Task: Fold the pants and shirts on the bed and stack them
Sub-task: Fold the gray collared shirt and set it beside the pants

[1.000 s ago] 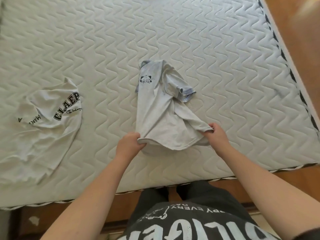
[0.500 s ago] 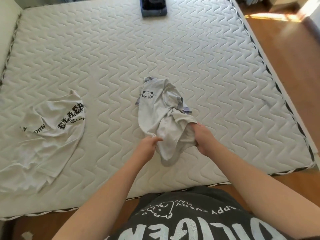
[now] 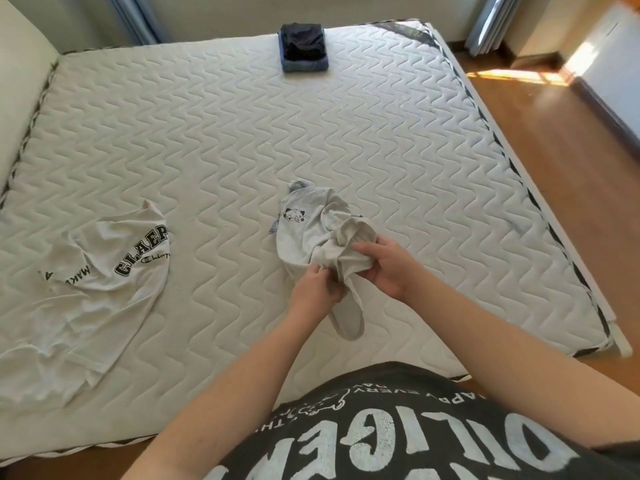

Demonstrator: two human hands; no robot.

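Both grips, left hand (image 3: pixel 317 285) and right hand (image 3: pixel 388 268), clutch the grey shirt (image 3: pixel 304 237); white shirt (image 3: pixel 97 271) left, dark stack (image 3: pixel 304 46) beyond.

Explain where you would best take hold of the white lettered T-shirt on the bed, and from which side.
Pinch the white lettered T-shirt at its near hem corners, coming from the bed's near edge: it lies spread, hem towards the person, untouched.

the white lettered shirt (image 3: pixel 83 282) runs off the frame's left edge; bunched grey shirt (image 3: pixel 311 233) hides the left hand (image 3: pixel 313 292) fingertips; far folded stack (image 3: pixel 304 46) too small to read.
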